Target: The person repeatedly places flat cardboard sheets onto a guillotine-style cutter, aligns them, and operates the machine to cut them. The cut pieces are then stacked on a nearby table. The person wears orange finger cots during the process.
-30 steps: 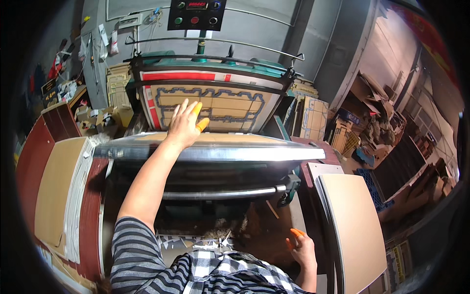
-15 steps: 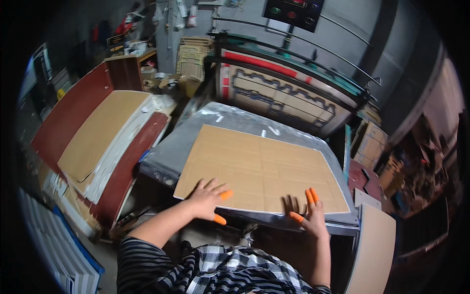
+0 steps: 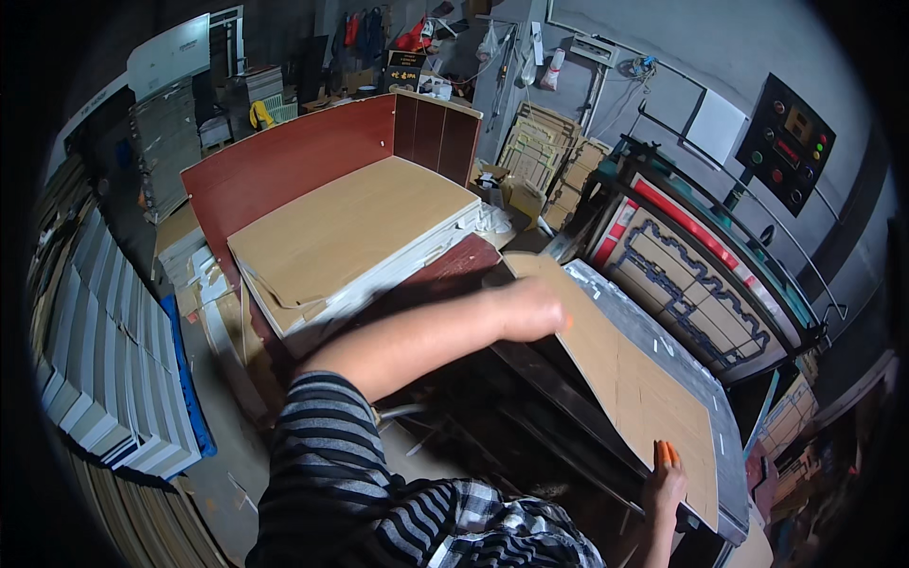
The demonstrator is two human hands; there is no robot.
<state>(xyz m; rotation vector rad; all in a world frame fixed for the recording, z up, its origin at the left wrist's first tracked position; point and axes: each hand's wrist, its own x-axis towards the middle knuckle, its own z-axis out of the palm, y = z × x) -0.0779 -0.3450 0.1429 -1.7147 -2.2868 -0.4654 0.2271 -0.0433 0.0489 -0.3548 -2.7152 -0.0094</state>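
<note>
A large brown cardboard sheet (image 3: 625,369) slants across the grey metal bed (image 3: 653,327) of a press, its near long edge over the bed's front. My left hand (image 3: 532,308) is curled closed at the sheet's far-left end, slightly blurred, with an orange finger cover showing at its inner side. Farther right, my right hand (image 3: 666,485) grips the near edge. Its orange-covered fingers lie over the top face, while the thumb is hidden.
Left of the press, a stack of brown-topped sheets (image 3: 360,227) lies in a dark red board enclosure (image 3: 294,156). Behind the bed rises the press plate with a cutting die (image 3: 682,289), and a control panel (image 3: 786,147) stands beyond. Grey-white stacked sheets (image 3: 118,350) fill the left side.
My view has swung left. Both hands were spread over the sheet; now they are closed at its edge, the left reaching to the far-left end. The sheet has shifted on the bed.
</note>
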